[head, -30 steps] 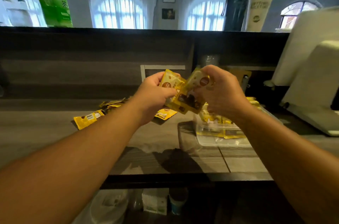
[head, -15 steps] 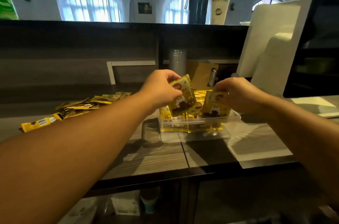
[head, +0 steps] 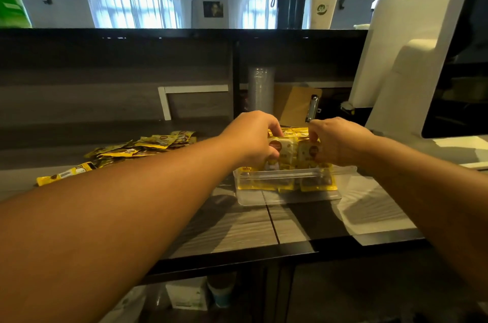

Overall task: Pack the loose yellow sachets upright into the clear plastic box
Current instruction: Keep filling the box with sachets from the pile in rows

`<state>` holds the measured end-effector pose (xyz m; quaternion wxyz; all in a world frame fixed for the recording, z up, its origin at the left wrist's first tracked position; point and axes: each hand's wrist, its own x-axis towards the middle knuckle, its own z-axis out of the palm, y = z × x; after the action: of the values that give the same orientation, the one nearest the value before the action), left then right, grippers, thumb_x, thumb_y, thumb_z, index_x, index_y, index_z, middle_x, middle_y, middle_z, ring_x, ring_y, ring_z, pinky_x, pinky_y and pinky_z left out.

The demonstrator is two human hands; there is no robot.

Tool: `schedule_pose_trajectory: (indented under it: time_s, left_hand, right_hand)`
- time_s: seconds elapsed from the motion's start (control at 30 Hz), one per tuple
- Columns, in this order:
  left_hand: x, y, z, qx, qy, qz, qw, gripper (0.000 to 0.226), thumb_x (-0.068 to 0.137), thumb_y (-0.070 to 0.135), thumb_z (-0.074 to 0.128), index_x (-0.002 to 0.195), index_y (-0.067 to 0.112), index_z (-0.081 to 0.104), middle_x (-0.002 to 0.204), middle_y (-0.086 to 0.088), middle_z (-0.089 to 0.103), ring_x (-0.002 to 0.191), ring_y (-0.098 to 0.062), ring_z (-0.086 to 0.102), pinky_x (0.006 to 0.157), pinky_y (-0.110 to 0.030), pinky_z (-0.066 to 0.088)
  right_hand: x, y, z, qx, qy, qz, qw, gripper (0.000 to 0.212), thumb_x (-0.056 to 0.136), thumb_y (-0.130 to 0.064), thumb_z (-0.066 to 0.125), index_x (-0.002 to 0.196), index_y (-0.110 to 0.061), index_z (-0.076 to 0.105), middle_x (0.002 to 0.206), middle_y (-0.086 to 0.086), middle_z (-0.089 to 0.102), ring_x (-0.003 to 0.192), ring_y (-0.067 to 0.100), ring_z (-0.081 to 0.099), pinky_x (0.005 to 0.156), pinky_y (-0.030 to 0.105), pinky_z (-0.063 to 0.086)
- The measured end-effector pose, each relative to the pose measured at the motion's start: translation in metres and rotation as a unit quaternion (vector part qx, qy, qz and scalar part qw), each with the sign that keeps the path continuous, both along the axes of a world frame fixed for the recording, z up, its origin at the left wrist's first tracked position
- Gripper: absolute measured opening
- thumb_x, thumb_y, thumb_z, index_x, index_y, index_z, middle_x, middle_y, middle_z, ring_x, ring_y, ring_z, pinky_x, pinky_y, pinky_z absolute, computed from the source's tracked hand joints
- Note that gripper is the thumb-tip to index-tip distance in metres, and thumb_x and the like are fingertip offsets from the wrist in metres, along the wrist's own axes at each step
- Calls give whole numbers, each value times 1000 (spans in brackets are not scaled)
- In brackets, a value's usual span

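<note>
Both hands over the clear plastic box [head: 287, 177], side by side and just apart. Left hand [head: 253, 137] curled round the top of one yellow sachet [head: 281, 147], thumb at the near face; right hand [head: 335, 141] pinching a second sachet [head: 307, 151] just beside it. Both sachets upright, lower ends down inside the box among further upright sachets [head: 290, 132] behind the fingers. Box resting on the desk [head: 250, 225], directly below the hands, yellow packets showing through its near wall. Well to the left of the left hand, a loose heap of sachets [head: 142, 147] lying flat on the desk, with one long yellow packet [head: 66, 173] at its near end. Beyond the hands, a clipboard [head: 298, 106] leaning against the back shelf; to the right of the right hand, a white monitor stand [head: 404, 71].
</note>
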<state>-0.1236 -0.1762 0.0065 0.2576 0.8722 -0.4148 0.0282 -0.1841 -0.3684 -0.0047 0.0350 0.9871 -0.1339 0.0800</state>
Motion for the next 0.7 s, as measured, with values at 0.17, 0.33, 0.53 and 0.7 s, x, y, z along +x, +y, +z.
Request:
schedule_pose_trajectory:
  time_s: [0.17,0.33,0.53,0.7]
  left_hand:
    - [4,-17,-9,20,-19,3,1000,35,84,26,77,117,25,65,109,3,60,102,-17,57,78,-28,48]
    - [12,-22,-16,104,-194,29,975,33,85,35,74,115,28,61,114,0,59,107,-22,52,86,-38,46]
    - [26,-28,-15,190,-149,3,970,79,79,48,73,146,35,33,141,-4,45,131,-31,40,103,-55,36]
    - [33,-29,-13,310,-104,12,945,127,63,65,80,156,39,-3,162,-9,16,146,-40,17,110,-67,21]
  right_hand:
    - [3,-4,-1,25,6,1,1000,51,78,-28,79,121,-20,52,96,-3,54,84,15,55,59,21,43]
    - [9,-9,-3,-18,13,15,1000,81,74,-40,80,140,-33,34,134,8,41,121,29,40,94,40,47]
    - [32,-9,-5,-75,140,37,987,117,78,-34,77,151,-36,-14,162,7,3,147,40,-3,112,64,21]
    - [34,0,-9,-98,130,50,985,113,80,-34,76,153,-28,-10,150,14,29,135,34,33,106,48,40]
